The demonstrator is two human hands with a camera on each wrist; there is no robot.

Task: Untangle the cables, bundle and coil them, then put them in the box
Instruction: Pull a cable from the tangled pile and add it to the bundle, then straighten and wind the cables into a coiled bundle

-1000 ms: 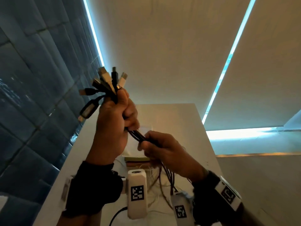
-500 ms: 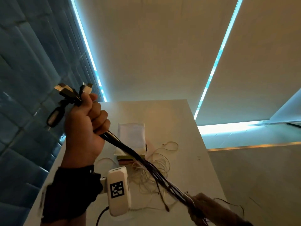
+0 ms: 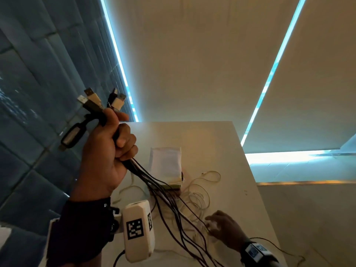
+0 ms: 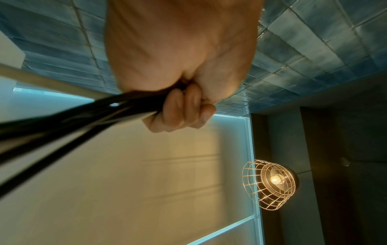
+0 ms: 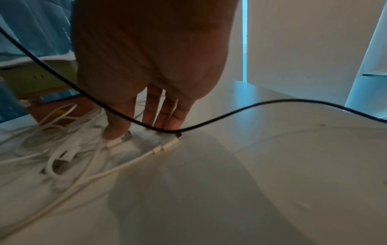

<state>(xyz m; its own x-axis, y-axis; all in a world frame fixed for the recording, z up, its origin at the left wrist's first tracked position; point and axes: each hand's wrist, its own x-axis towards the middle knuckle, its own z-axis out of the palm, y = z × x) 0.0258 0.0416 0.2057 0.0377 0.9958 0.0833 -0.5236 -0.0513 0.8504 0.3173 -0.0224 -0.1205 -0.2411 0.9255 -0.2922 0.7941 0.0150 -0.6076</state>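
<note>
Left hand [image 3: 107, 155] sits clenched at the centre left of the head view, raised above the table [image 3: 221, 143], fingers wrapped tight around a bundle of black cables [image 3: 163, 195]. Their plugs [image 3: 100, 102], some black and some white, fan out above the fist toward the upper left. The strands run down from under the fist to the lower middle of the frame, spreading apart as they go. In the left wrist view the curled fingers [image 4: 182, 112] close over the dark strands, which leave toward the left edge.

Right hand [image 3: 225, 228], at the lower right of the head view, is released and reaches down to the table with its fingers fairly straight. In the right wrist view the fingertips [image 5: 115, 132] press on white cables [image 5: 69, 149] lying in a loose tangle on the tabletop, touching the plug ends there; I cannot tell whether any is pinched. One black cable [image 5: 230, 114] arcs across in front of the fingers.

A white box [image 3: 166, 166] stands on the table at frame centre, just beyond the tangle.

Half a second ago the right hand was sliding down the black bundle at the bottom edge, gripping it; now it has let go and moved onto the white cables. The left hand keeps its grip, a little nearer the frame's centre.
</note>
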